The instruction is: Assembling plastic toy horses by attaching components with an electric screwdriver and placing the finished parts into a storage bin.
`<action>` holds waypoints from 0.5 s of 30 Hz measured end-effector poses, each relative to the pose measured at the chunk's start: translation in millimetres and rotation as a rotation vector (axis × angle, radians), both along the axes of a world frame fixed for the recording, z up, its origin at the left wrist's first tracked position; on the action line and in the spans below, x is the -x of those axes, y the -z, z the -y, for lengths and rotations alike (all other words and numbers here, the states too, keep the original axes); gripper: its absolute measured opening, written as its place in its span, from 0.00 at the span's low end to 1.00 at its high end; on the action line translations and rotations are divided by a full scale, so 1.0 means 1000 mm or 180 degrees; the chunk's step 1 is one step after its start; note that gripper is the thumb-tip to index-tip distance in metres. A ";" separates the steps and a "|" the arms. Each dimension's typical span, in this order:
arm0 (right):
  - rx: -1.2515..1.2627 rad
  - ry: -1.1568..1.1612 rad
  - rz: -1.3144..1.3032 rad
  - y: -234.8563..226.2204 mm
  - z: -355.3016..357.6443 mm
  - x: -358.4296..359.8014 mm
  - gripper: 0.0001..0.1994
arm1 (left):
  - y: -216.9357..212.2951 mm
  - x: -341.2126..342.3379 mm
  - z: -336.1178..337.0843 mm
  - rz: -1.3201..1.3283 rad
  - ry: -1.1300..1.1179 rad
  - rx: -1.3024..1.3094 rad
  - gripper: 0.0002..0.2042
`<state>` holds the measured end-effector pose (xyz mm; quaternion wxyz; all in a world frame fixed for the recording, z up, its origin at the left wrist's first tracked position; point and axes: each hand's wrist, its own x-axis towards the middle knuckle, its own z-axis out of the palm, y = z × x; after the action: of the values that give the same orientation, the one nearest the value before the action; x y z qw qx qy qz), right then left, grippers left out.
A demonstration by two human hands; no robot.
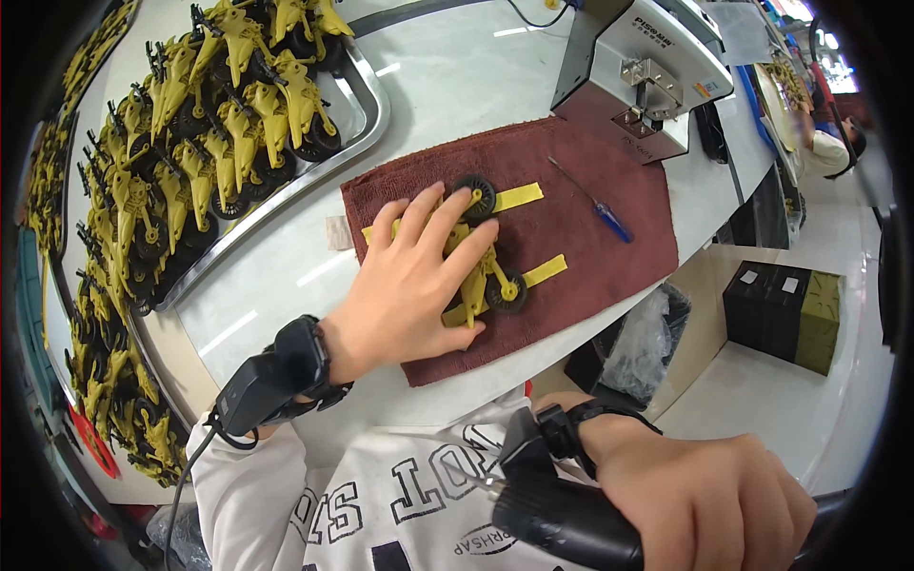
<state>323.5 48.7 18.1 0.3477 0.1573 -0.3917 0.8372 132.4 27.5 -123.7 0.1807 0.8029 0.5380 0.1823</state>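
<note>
Two bare hands at work. Left hand: one yellow toy vehicle under it, lying on the brown-red cloth; fingers splayed wide over it, not closed round it. Right hand: clenched round one black power driver, held in front of the shirt, well apart from the vehicle, thin bit toward upper left

Counts: two black wheels clear on the vehicle, upper and lower, a dark part between them too hidden to tell. Two yellow strips jut right from beside the wheels, flat on the cloth. One hand screwdriver, blue handle, lying right of the strips. Two black wrist devices, one per wrist. One small beige square, just left of the cloth

Around: one metal tray at left, heaped with yellow-and-black vehicles, overlapping too much to count. One grey machine at the cloth's upper right. Lower right, one bin with clear plastic; beyond it a black-and-olive block. One other person, far right

In the way: left hand hides most of the vehicle's body; the screwdriver lies between machine and strips
</note>
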 end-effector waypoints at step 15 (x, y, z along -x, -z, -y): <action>-0.1690 0.4941 0.1020 0.015 -0.180 -0.014 0.18 | 0.011 0.013 0.001 -0.0052 0.0436 0.0043 0.34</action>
<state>337.7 228.4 3.4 0.7171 -0.2014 -0.6178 0.2520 118.9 26.8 -134.4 0.1938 0.8381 0.4844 0.1592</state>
